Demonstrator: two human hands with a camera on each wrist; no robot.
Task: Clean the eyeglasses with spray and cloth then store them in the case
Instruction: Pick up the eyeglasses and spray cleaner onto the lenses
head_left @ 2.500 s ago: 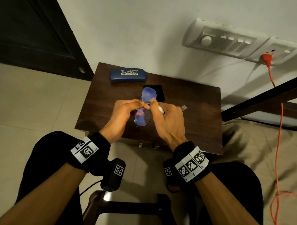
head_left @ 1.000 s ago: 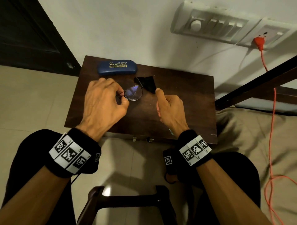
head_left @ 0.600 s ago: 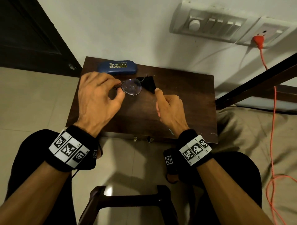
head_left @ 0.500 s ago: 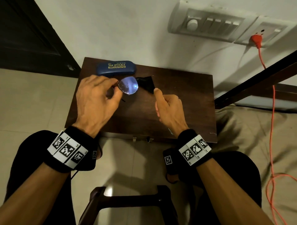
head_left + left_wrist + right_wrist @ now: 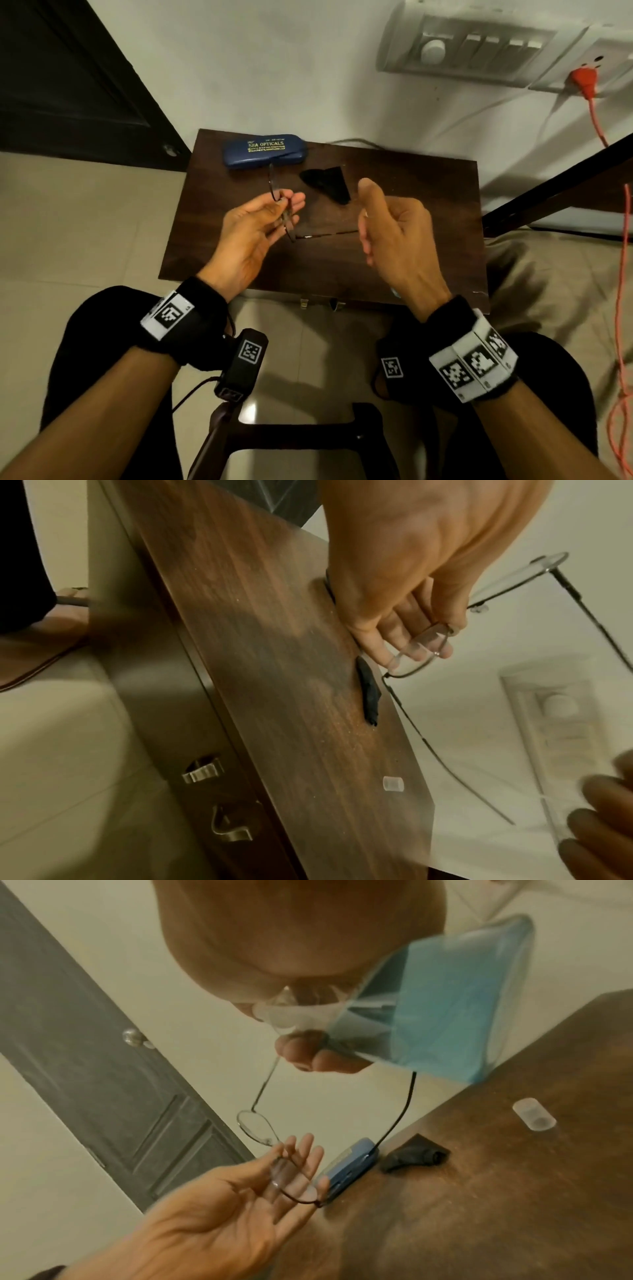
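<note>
We see the left hand (image 5: 251,233) raised over the left half of the small dark wooden table (image 5: 411,260), palm turned up, its thumb and fingertips pinching the eyeglasses (image 5: 291,1175) at one lens, with the other fingers loosely spread. The glasses are lifted clear of the table and seen edge-on from the head camera, both temple arms unfolded and reaching toward the right hand (image 5: 394,240). That hand is curled around a small spray bottle (image 5: 441,996) with a blue label, thumb upright, fingers wrapped over the bottle's clear nozzle end; it hangs above the middle of the table, near the glasses but apart from the left hand. Whether its fingertips also touch a temple tip we cannot tell from the wrist view. The blue case (image 5: 263,150), closed and printed with gold lettering, lies along the far edge near the far-left corner. The black cloth (image 5: 327,183) sits crumpled just right of the case, a little nearer to us, between the two hands. A small clear cap (image 5: 534,1114) lies on its side toward the right of the table, well apart from the cloth. Behind the table, the wall carries a switch panel (image 5: 472,44) and an orange plug (image 5: 584,80).
</note>
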